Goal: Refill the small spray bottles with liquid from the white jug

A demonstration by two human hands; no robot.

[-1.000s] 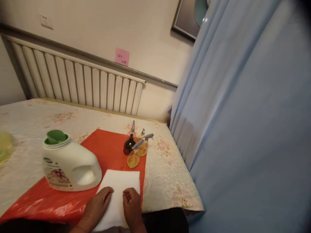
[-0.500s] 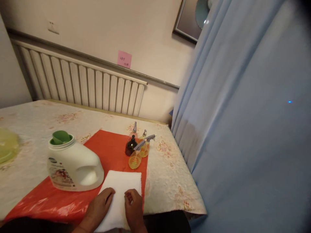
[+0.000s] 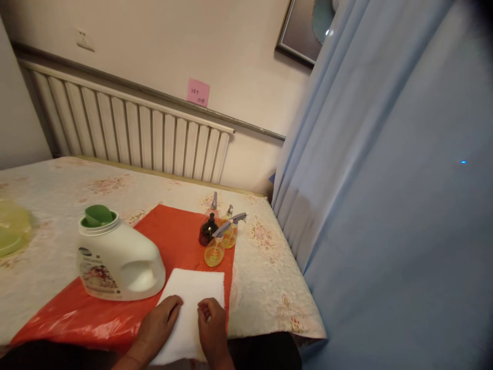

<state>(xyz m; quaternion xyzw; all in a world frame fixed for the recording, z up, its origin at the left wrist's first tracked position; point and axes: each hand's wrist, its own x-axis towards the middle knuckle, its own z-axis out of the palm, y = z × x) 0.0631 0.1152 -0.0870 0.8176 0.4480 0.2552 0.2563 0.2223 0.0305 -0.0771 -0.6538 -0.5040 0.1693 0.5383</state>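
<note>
A folded white cloth [image 3: 193, 288] lies flat at the near edge of a shiny red sheet [image 3: 175, 228]. On the cloth's left side rests my left hand [image 3: 162, 321], its fingers curled in. My right hand [image 3: 213, 326] sits on the right side, loosely fisted. Nothing shows between the fingers of either hand, and a strip of cloth separates them. To the left stands a large pale detergent jug [image 3: 134, 252] with a green cup-like piece [image 3: 98, 216] in its mouth. Beyond the cloth are several small bottles, including a dark one [image 3: 208, 232] and a yellowish spray bottle [image 3: 214, 253].
A flowered cover [image 3: 269, 288] spreads under everything. At the far left is a translucent yellow-green item [image 3: 13, 228], partly out of frame. A blue curtain [image 3: 370, 205] hangs along the right. Behind are a white radiator [image 3: 131, 128] and a pink note [image 3: 197, 92].
Both hands keep their places on the cloth. The whole view has shifted very slightly; no object has visibly been moved.
</note>
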